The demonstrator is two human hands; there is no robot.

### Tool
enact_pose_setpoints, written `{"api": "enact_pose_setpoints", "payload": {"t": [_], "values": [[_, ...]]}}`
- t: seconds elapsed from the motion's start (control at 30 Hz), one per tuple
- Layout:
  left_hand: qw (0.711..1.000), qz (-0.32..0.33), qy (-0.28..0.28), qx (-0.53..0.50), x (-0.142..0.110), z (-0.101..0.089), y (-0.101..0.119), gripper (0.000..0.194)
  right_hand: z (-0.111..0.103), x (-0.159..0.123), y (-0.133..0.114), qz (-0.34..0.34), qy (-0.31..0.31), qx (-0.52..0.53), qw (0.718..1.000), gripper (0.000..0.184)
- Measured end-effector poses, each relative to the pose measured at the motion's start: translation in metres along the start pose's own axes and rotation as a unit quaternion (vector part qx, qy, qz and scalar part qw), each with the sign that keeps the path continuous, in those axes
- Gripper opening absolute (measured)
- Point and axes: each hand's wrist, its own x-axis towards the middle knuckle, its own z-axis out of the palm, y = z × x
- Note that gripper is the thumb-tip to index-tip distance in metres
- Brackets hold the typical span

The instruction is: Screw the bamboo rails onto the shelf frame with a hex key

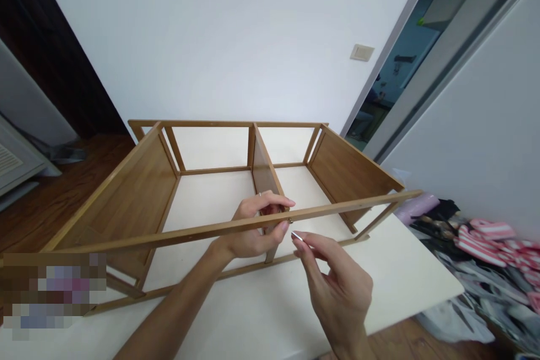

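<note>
My left hand (pixel 253 243) wraps around a long wooden rail (pixel 202 232) where it meets the middle divider panel (pixel 265 166), fingers above and thumb below. A small dark metal fitting (pixel 290 221) shows on the rail beside my thumb. My right hand (pixel 340 278) pinches a thin silver metal rod (pixel 297 235) between thumb and fingertips, just below and right of the fitting and apart from it. Its exact kind cannot be made out. The rail belongs to a wooden frame with a left side panel (pixel 126 197) and a right side panel (pixel 354 157).
The frame stands on a white board (pixel 405 264) against a white wall (pixel 236 39) with a switch (pixel 362 52). Clothes and bags (pixel 485 242) are piled at the right. A doorway at the back right shows a person (pixel 363 119) partly. A pixelated patch covers the lower left.
</note>
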Motion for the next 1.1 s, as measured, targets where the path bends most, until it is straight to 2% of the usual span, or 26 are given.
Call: {"api": "enact_pose_setpoints", "payload": {"t": [0.53, 0.97, 1.1], "values": [[0.999, -0.01, 0.029, -0.016, -0.002, 0.006, 0.001, 0.033, 0.017, -0.01, 0.009, 0.011, 0.039, 0.05, 0.998, 0.031], [0.999, -0.015, 0.027, -0.02, -0.004, 0.008, 0.001, 0.032, 0.017, -0.009, 0.007, 0.011, 0.037, 0.025, 0.999, 0.032], [0.999, -0.016, 0.027, -0.024, -0.004, 0.008, 0.0, 0.03, 0.013, -0.005, 0.004, 0.014, 0.025, 0.007, 1.0, 0.027]]}}
